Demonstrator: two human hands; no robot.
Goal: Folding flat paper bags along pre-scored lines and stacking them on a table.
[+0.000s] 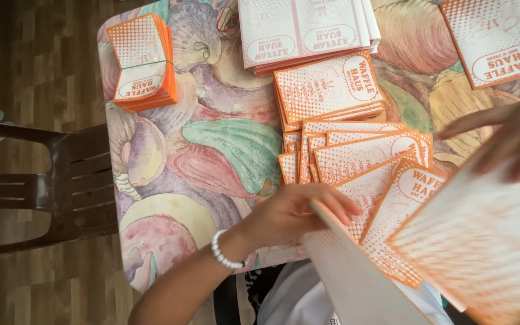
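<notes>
Nearest you, at the lower right of the frame, a blurred orange-and-white carton blank tilts up across the view. Your left hand curls its fingers over the blank's pale lower edge, pinching it just right of frame centre; a white bead bracelet circles that wrist. Your right hand, at the right edge, is blurred, fingers loosely extended along the blank's upper side; whether they press it I cannot tell. Beyond the blank, a fanned spread of flat cartons lies on the shell-patterned tabletop, partly covered by it. Further up sit a neat stack, a pale-faced pile and another stack at upper right. A banded bundle rests upper left. A dark wooden chair stands left of the table.
</notes>
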